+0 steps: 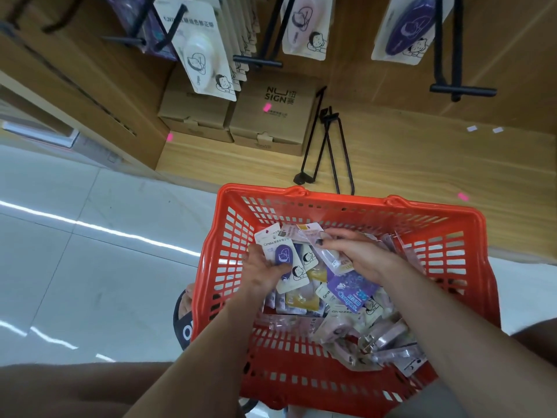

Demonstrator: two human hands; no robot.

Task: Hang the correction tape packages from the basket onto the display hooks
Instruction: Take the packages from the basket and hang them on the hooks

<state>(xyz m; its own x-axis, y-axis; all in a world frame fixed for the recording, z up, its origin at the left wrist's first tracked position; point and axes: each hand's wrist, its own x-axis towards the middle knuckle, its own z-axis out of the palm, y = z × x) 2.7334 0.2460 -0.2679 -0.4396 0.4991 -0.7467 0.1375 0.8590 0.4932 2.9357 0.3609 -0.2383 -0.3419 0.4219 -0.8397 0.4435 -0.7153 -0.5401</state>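
A red plastic basket (229, 236) sits on the floor below me, with several correction tape packages (349, 291) loose inside. My left hand (260, 271) grips a small stack of packages; the top one (281, 257) shows a purple tape. My right hand (358, 251) pinches a pale pink package (310, 232) over the basket's far side. Black display hooks (256, 60) stick out above, some carrying white (200, 55), pink (304, 25) and purple packages (411, 25).
Two cardboard boxes (265, 122) stand on the wooden base shelf (422, 164). Loose black wire hooks (327, 152) lie on the shelf just behind the basket. White tiled floor (90, 251) spreads to the left. A black sandal (184, 318) shows beside the basket.
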